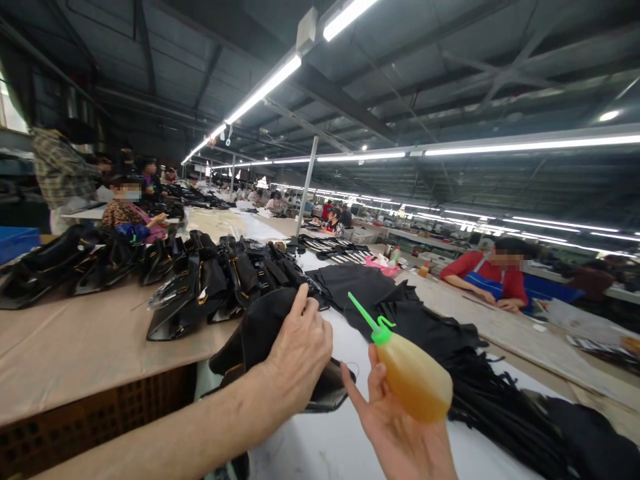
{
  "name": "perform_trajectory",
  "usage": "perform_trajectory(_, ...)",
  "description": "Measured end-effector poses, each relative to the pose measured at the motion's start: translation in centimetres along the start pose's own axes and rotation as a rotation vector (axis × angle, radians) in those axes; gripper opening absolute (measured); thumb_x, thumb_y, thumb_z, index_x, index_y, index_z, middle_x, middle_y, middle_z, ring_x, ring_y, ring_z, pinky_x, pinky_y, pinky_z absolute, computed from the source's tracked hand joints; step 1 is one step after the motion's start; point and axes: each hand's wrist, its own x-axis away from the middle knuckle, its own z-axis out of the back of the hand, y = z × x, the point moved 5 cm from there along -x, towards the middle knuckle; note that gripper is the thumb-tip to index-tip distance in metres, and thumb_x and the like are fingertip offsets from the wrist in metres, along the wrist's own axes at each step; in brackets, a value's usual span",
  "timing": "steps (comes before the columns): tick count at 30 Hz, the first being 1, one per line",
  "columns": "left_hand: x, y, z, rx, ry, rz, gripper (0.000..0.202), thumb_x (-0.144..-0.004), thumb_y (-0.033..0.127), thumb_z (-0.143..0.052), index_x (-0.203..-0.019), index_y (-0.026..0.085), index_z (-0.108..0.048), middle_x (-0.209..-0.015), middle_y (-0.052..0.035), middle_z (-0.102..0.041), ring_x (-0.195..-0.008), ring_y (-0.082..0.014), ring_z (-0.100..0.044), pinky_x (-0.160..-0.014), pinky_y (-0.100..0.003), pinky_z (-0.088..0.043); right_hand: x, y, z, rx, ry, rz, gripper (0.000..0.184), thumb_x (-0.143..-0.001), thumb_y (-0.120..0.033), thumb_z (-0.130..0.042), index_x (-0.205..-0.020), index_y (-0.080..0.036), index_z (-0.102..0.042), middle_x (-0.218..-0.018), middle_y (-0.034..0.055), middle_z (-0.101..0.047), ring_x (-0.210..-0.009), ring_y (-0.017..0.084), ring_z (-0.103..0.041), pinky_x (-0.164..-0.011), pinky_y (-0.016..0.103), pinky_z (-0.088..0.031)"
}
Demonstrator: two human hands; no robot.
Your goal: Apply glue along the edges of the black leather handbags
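Note:
My left hand [303,347] reaches in over a black bag piece [267,320], with its fingers curled at the edge and its index finger stretched along it. The thumb and the underside of the grip are hidden. In my right hand [400,427] is a squeeze bottle [417,377] with amber liquid and a green pointed nozzle, tilted up to the left. One finger of that hand sticks out toward the dark flap [330,390] of the bag piece.
Several black bags with gold zips [200,280] lie in a row on the brown-covered table [100,333]. Stacked black sheets and strips [450,353] cover the right side. A co-worker in red [500,277] sits across on the right; another person [133,207] sits at the left.

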Motion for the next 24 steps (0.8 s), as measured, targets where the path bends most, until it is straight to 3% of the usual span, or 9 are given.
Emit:
perform_trajectory(3, 0.4, -0.7, 0.9, -0.08, 0.117, 0.236, 0.035, -0.081, 0.018, -0.046, -0.113, 0.014, -0.059, -0.132, -0.0168, -0.048, -0.128, -0.0354, -0.031, -0.106, -0.062, -0.01, -0.2, 0.1, -0.1, -0.004, -0.017, 0.016, 0.034, -0.09, -0.046, -0.053, -0.095, -0.016, -0.069, -0.099, 0.0151, -0.069, -0.082, 0.023, -0.066, -0.094, 0.068, -0.03)
perform_trajectory(6, 0.6, -1.9, 1.0, -0.059, 0.143, 0.392, 0.045, -0.079, 0.025, -0.053, -0.123, 0.018, -0.051, -0.146, -0.0151, -0.029, -0.135, -0.0398, -0.015, -0.101, -0.07, -0.007, -0.6, 0.5, -0.5, -0.014, -0.038, 0.016, 0.031, -0.083, -0.049, -0.061, -0.092, -0.02, -0.069, -0.1, 0.0089, -0.07, -0.093, 0.027, -0.063, -0.095, 0.069, -0.028)
perform_trajectory(9, 0.9, -3.4, 0.7, -0.025, 0.08, 0.516, 0.06, -0.069, 0.03, -0.066, -0.124, 0.017, -0.049, -0.143, -0.0208, -0.032, -0.13, -0.0473, -0.021, -0.097, -0.074, -0.008, -0.9, 1.1, -1.3, -0.016, -0.049, 0.003, 0.027, -0.08, -0.047, -0.066, -0.092, -0.023, -0.069, -0.102, 0.0049, -0.07, -0.099, 0.029, -0.061, -0.095, 0.07, -0.025)
perform_trajectory(11, 1.2, -4.4, 0.4, 0.027, 0.028, 0.584, 0.076, -0.058, 0.033, -0.075, -0.127, 0.016, -0.045, -0.14, -0.0238, -0.035, -0.123, -0.0489, -0.032, -0.095, -0.072, -0.019, -0.9, 1.5, -1.8, -0.011, -0.059, 0.001, 0.027, -0.079, -0.047, -0.067, -0.093, -0.023, -0.068, -0.104, 0.0043, -0.069, -0.101, 0.029, -0.06, -0.096, 0.07, -0.024)
perform_trajectory(13, 1.7, -5.3, -0.1, 0.119, -0.054, 0.661, 0.085, -0.052, 0.034, -0.079, -0.127, 0.015, -0.043, -0.129, -0.0247, -0.046, -0.109, -0.043, -0.048, -0.087, -0.06, -0.038, -0.9, 2.0, -2.4, 0.006, -0.086, 0.005, 0.032, -0.078, -0.05, -0.067, -0.094, -0.022, -0.068, -0.106, 0.0054, -0.068, -0.102, 0.028, -0.059, -0.097, 0.069, -0.023)
perform_trajectory(15, 2.3, -5.9, -0.6, 0.209, -0.135, 0.721, 0.072, -0.056, 0.031, -0.076, -0.119, 0.012, -0.048, -0.111, -0.0212, -0.058, -0.095, -0.0349, -0.057, -0.075, -0.045, -0.048, -0.9, 2.5, -2.9, 0.031, -0.115, 0.004, 0.036, -0.075, -0.053, -0.068, -0.093, -0.022, -0.068, -0.106, 0.0062, -0.068, -0.102, 0.028, -0.059, -0.098, 0.068, -0.022)
perform_trajectory(17, 2.7, -6.1, -0.9, 0.263, -0.181, 0.714, 0.05, -0.063, 0.022, -0.067, -0.109, 0.01, -0.051, -0.096, -0.0166, -0.062, -0.09, -0.0315, -0.059, -0.07, -0.04, -0.049, -1.0, 2.9, -3.2, 0.047, -0.136, 0.004, 0.037, -0.074, -0.053, -0.069, -0.094, -0.022, -0.068, -0.106, 0.006, -0.068, -0.102, 0.028, -0.059, -0.098, 0.068, -0.023)
perform_trajectory(19, 2.8, -6.0, -1.0, 0.319, -0.2, 0.607, 0.037, -0.067, 0.011, -0.055, -0.104, 0.011, -0.05, -0.092, -0.0138, -0.063, -0.089, -0.0305, -0.06, -0.07, -0.04, -0.049, -1.1, 3.0, -3.1, 0.064, -0.134, -0.001, 0.038, -0.071, -0.052, -0.072, -0.094, -0.022, -0.068, -0.105, 0.0066, -0.068, -0.101, 0.029, -0.059, -0.096, 0.069, -0.025)
perform_trajectory(24, 3.1, -6.5, -0.9, 0.559, -0.253, 0.242, 0.043, -0.064, 0.003, -0.046, -0.105, 0.015, -0.045, -0.098, -0.0093, -0.062, -0.094, -0.0241, -0.059, -0.077, -0.033, -0.047, -0.6, 2.3, -2.8, 0.143, -0.144, 0.033, 0.032, -0.069, -0.041, -0.077, -0.094, -0.023, -0.068, -0.108, 0.0072, -0.067, -0.105, 0.03, -0.057, -0.093, 0.07, -0.03)
